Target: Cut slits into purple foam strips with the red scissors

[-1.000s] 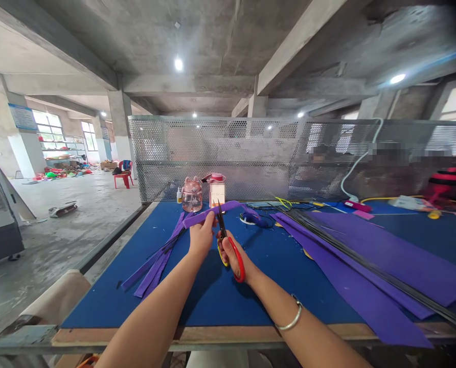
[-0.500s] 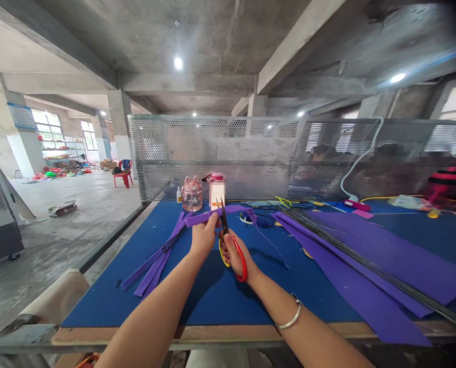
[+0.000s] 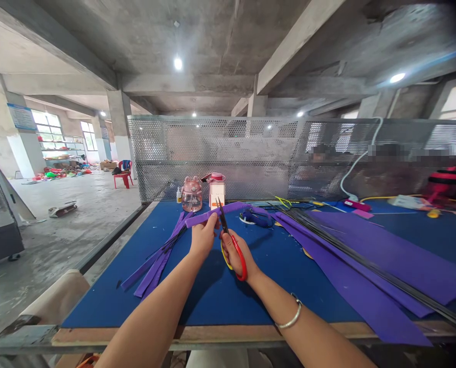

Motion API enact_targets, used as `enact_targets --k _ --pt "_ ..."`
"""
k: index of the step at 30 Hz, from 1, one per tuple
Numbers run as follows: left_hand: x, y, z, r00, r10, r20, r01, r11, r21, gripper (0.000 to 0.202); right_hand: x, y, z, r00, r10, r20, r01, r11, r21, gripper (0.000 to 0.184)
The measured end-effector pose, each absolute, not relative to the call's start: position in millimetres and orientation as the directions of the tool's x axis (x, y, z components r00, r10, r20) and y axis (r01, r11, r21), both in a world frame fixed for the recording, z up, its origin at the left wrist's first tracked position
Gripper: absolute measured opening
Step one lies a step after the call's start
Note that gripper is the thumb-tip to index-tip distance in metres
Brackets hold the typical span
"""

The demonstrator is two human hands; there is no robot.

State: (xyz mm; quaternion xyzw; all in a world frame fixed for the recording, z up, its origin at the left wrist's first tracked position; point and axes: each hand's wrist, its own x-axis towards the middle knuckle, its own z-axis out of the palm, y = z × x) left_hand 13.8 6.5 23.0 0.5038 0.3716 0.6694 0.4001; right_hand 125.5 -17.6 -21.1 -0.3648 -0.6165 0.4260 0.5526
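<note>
My left hand (image 3: 203, 236) pinches a purple fabric strip (image 3: 237, 206) close to its left end. From there the strip arches over to the right, above the blue table. In my right hand (image 3: 235, 253) are scissors (image 3: 242, 260) with one red and one yellow handle loop. Their dark blades point up and away, slightly parted at the tips, right beside the strip and my left fingers. Whether the blades touch the strip I cannot tell. Left of my hands lie more purple strips (image 3: 151, 276) with thin black strands (image 3: 170, 241) across them.
Large purple fabric sheets (image 3: 360, 240) and long black strands (image 3: 350, 255) cover the table's right side. A pink clear bottle (image 3: 191, 197), a pink-lidded container (image 3: 217, 189) and a small dropper bottle (image 3: 179, 195) stand behind my hands. A perforated metal screen (image 3: 212, 148) closes off the back.
The thin tail of the strip, which hung down over the table on the right, has swung up and away. The scissors have shifted slightly left; my left hand has hardly moved.
</note>
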Motion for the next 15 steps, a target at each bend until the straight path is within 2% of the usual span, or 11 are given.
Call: enact_targets --k 5,8,15 --pt "14 8 22 -0.182 0.911 0.371 -0.136 -0.397 0.908 0.036 122 -17 -22 -0.184 0.937 0.296 -0.136 0.274 -0.952 0.064" --pt "16 8 23 -0.195 0.921 0.336 -0.190 -0.372 0.909 0.036 121 -17 -25 -0.236 0.911 0.339 -0.191 0.298 -0.935 0.070" --pt "18 1 31 -0.168 0.928 0.333 -0.229 -0.366 0.902 0.034 126 -14 -31 -0.242 0.880 0.408 -0.111 0.393 -0.913 0.071"
